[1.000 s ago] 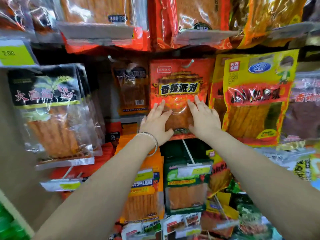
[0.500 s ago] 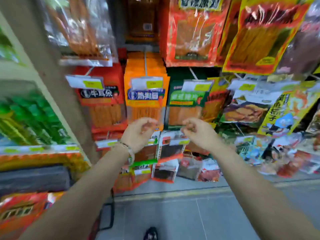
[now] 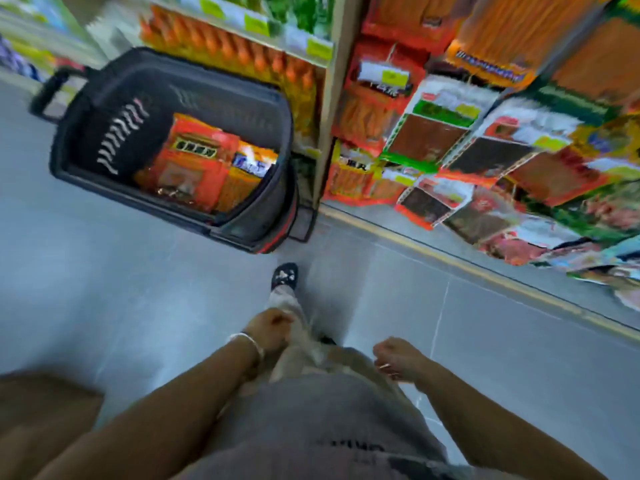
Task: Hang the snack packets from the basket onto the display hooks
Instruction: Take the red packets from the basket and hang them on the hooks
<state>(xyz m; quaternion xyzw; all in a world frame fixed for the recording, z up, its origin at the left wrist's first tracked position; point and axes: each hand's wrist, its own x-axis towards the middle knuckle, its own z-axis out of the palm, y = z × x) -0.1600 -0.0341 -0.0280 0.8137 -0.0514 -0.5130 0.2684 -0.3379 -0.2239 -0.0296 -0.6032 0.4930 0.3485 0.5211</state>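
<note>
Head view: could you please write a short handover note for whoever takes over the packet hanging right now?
Left hand and right hand: both loosely curled, empty, held low.
Basket stands on the floor left of the display; a red packet and a yellow packet lie in it.
Done: many packets hang on the display.
Left: pick up the basket's packets and hang them.

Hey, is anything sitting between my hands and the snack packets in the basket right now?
Nothing visible. The basket is open-topped, the red packet lies uncovered on top, and only bare floor separates it from the left hand and right hand, both holding nothing.
</note>
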